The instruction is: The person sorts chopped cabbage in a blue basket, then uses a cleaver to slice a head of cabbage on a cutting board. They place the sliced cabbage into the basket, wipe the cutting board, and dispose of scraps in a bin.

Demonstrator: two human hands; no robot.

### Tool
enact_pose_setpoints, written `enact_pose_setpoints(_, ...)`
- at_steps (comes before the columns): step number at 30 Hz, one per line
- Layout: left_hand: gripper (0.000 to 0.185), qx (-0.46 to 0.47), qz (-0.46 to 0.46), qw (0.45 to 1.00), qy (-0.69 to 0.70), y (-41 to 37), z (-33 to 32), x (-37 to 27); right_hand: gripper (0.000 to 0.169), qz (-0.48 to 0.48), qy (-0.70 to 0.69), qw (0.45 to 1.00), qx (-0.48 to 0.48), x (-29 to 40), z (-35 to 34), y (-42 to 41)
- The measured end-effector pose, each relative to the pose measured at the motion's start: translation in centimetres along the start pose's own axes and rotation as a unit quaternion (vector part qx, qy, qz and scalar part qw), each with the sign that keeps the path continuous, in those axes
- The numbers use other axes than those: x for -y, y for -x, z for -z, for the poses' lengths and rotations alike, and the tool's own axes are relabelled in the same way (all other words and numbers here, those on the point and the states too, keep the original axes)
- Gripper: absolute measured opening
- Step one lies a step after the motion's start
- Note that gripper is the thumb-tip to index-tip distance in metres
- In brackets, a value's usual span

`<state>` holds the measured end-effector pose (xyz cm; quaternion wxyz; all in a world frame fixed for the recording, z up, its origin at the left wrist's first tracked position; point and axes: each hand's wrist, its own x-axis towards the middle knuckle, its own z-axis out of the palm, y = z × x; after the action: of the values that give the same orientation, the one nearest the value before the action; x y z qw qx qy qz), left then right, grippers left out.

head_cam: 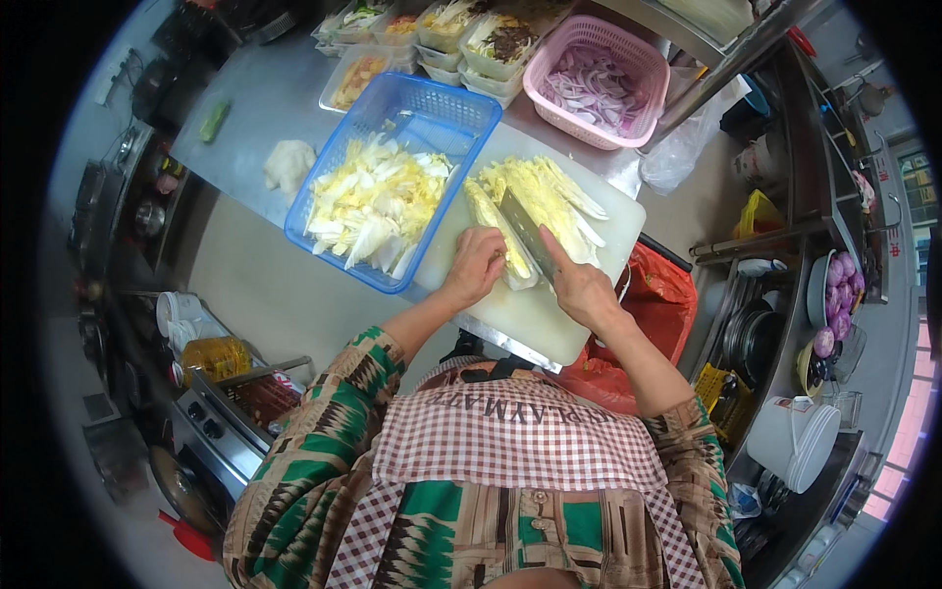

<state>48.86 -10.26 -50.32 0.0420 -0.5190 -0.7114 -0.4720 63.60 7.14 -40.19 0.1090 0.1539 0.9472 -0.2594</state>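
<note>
On the white cutting board (pixel 611 213) lies napa cabbage cut lengthwise. My right hand (pixel 585 291) grips a cleaver (pixel 528 232), its index finger laid along the blade. The blade stands between a narrow cabbage wedge (pixel 489 210) on the left and a wider cabbage piece (pixel 552 195) on the right. My left hand (pixel 475 265) rests with bent fingers against the left side of the narrow wedge. Left of the board, partly over its edge, a blue plastic basket (pixel 461 121) holds chopped cabbage (pixel 383 199). The cleaver's handle is hidden in my right hand.
A pink basket (pixel 544 103) of sliced red onion stands behind the board, beside stacked plastic containers (pixel 497 55) of cut food. A white cloth (pixel 288 166) lies left of the blue basket. A red-lined bin (pixel 662 294) sits below the board's right edge. Shelves flank the right.
</note>
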Motion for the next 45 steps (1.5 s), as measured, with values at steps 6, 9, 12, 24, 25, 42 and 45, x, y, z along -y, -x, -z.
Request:
enact_pose_setpoints(6, 0.037, 0.01, -0.009, 0.999, -0.042, 0.5, 0.2, -0.1, 0.085, -0.002, -0.006, 1.0, 0.007, 4.1, 2.3, 1.7)
enact_pose_setpoints(9, 0.036, 0.033, 0.013, 0.998, -0.044, 0.3, 0.0, -0.3, 0.085, 0.003, -0.01, 1.0, -0.004, 4.2, 1.2, 1.6)
enact_pose_setpoints(12, 0.034, 0.037, 0.028, 0.998, -0.029, 0.3, 0.0, -0.4, 0.085, 0.001, -0.008, 1.0, 0.003, 4.2, 1.1, 1.1)
enact_pose_setpoints(24, 0.032, 0.055, 0.046, 0.997, -0.003, 0.6, 0.3, 0.0, 0.083, 0.014, -0.049, 0.994, 0.095, 4.5, 2.0, -3.3)
enact_pose_setpoints(25, 0.032, 0.049, 0.044, 0.998, -0.004, 0.7, 0.4, 0.0, 0.083, 0.01, -0.033, 0.995, 0.093, 3.9, 1.7, -2.6)
enact_pose_setpoints(42, 0.146, 0.418, -0.177, 0.843, -0.289, -11.5, 3.7, -1.5, 0.077, -0.158, -0.374, 0.903, -0.142, -3.3, 0.4, 12.0)
enact_pose_setpoints(45, 0.151, 0.544, -0.27, 0.742, -0.282, -16.9, 1.7, -2.1, 0.076, -0.189, -0.376, 0.891, -0.17, -4.5, -1.5, 14.9)
